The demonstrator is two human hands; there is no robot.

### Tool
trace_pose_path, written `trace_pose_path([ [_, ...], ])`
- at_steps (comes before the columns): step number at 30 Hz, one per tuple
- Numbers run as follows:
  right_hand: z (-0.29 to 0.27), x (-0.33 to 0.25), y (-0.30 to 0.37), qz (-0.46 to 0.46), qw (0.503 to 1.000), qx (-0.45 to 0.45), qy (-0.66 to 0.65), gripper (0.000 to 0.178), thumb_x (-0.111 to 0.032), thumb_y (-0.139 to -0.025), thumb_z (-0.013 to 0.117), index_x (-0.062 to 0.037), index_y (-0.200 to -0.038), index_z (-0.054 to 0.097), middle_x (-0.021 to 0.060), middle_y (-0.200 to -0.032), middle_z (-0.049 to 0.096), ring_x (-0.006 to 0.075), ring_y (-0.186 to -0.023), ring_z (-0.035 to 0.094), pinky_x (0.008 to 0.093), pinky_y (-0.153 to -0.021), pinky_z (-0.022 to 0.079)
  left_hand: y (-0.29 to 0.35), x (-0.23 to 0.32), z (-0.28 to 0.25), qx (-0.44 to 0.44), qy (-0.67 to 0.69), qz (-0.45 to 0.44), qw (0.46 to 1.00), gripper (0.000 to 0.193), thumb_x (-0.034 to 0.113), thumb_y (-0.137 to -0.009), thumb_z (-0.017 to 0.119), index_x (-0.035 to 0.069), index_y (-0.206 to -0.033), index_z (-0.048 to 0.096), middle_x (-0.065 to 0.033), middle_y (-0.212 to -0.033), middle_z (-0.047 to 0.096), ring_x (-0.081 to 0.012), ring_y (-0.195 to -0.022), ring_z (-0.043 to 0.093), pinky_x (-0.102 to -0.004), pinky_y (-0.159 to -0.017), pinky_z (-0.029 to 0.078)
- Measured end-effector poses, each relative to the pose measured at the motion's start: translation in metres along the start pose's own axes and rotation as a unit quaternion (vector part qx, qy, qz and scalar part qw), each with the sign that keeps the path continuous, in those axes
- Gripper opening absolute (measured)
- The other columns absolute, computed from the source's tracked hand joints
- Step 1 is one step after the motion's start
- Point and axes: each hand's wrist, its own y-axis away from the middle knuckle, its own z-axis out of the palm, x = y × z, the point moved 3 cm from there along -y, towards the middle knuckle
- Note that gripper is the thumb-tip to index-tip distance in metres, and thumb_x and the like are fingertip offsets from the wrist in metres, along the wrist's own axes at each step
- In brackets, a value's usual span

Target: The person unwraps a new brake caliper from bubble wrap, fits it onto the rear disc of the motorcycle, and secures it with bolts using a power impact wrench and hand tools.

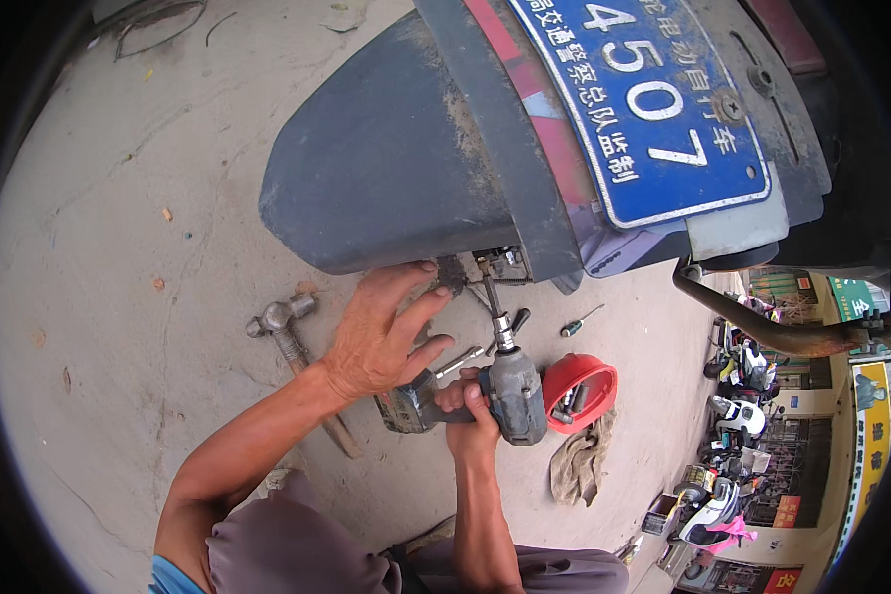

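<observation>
My right hand [470,411] is closed around the grip of a dark cordless impact driver [518,396], whose battery sticks out to the left. From its chuck, a long bit [492,295] points away from me and meets metal parts [506,261] at the mudguard's near edge. My left hand [381,337] is open with fingers spread, its fingertips at the lower edge of the dark grey rear mudguard [376,158]; whether they press on it I cannot tell. Below that hand a hammer [287,332] lies on the ground, its handle partly behind my forearm.
A red bowl-shaped container [604,381] holds small metal parts, beside a crumpled rag [579,463]. A screwdriver [574,327] and a socket wrench [458,360] lie on the concrete [119,297]. A blue number plate [653,109] hangs above. Parked scooters [718,505] stand at right.
</observation>
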Motion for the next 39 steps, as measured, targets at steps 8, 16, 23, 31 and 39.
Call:
trace_pose_path([
  [8, 0.001, -0.002, 0.002, -0.006, 0.999, 0.003, 0.043, 0.036, -0.02, -0.095, 0.071, 0.0017, -0.119, 0.057, 0.0071, -0.075, 0.052, 0.0215, -0.071, 0.05, 0.0422, -0.075, 0.046, -0.059, 0.0, 0.04, -0.085, 0.01, -0.17, 0.982, 0.06, 0.033, -0.084, 0.082, 0.002, -0.13, 0.059, -0.023, -0.121, 0.064, -0.0442, -0.106, 0.063, -0.0534, -0.086, 0.051],
  [16, -0.011, 0.008, 0.002, 0.011, 1.0, -0.007, 0.004, 0.036, -0.023, -0.094, 0.072, -0.0008, -0.119, 0.058, 0.0039, -0.077, 0.048, 0.0202, -0.072, 0.048, 0.0419, -0.077, 0.043, -0.044, -0.004, 0.055, -0.083, 0.058, -0.189, 0.977, 0.017, 0.017, -0.088, 0.073, 0.004, -0.099, 0.072, -0.0128, -0.086, 0.071, -0.0343, -0.077, 0.07, -0.0479, -0.068, 0.054],
  [23, -0.012, 0.006, 0.002, 0.002, 0.999, -0.032, -0.001, 0.037, -0.025, -0.095, 0.072, -0.0016, -0.12, 0.059, 0.0025, -0.075, 0.048, 0.0198, -0.072, 0.048, 0.0418, -0.076, 0.043, -0.051, -0.013, 0.046, -0.086, 0.066, -0.137, 0.985, 0.01, 0.011, -0.092, 0.064, 0.008, -0.094, 0.074, -0.0075, -0.079, 0.067, -0.027, -0.069, 0.065, -0.0447, -0.062, 0.051],
  [31, -0.002, 0.006, 0.003, -0.026, 0.999, -0.028, 0.021, 0.039, -0.027, -0.095, 0.073, -0.0009, -0.12, 0.059, 0.0034, -0.076, 0.051, 0.0205, -0.074, 0.052, 0.0423, -0.078, 0.045, -0.04, -0.017, 0.05, -0.176, -0.189, -0.009, 0.966, 0.009, 0.014, -0.089, 0.062, 0.012, -0.086, 0.071, -0.0052, -0.076, 0.064, -0.0231, -0.066, 0.063, -0.0414, -0.06, 0.05],
  [39, -0.008, 0.003, 0.002, 0.008, 1.0, -0.006, 0.025, 0.042, -0.026, -0.094, 0.074, 0.002, -0.119, 0.056, 0.0065, -0.077, 0.056, 0.021, -0.073, 0.055, 0.0401, -0.077, 0.047, -0.042, -0.005, 0.038, -0.078, -0.066, -0.124, 0.987, 0.045, 0.018, -0.084, 0.086, -0.004, -0.117, 0.065, -0.0209, -0.107, 0.069, -0.0359, -0.094, 0.068, -0.0433, -0.082, 0.055],
])
